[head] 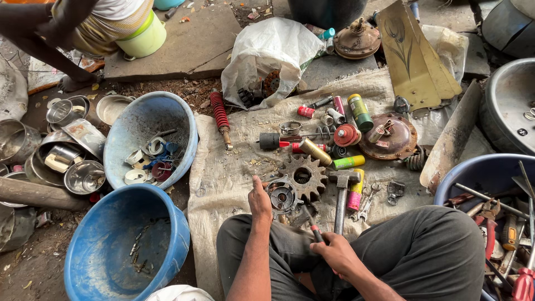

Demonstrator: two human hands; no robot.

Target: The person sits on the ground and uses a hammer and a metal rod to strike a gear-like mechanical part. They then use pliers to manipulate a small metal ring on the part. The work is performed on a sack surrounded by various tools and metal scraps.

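Cloth sheet [234, 167] covers the ground ahead of the seated person; its left edge runs just beside two blue tubs. Near tub [111, 245] holds a few small screws, mostly bare floor inside. Far tub [139, 128] holds tape rolls and small bits. A third tub [473, 173] at right is crowded with hand tools, its rim touching the person's knee. Open cloth lies left of the left hand, between gear and sheet edge. Large toothed gear [305, 174] lies flat mid-sheet, touching a smaller round bearing plate [282, 196]. Hammer [341, 195] lies just right of the gear, handle toward the person. Left hand [259, 202] closed on the plate's rim. Right hand [333, 252] fisted around a screwdriver [313, 226], tip toward the plate.
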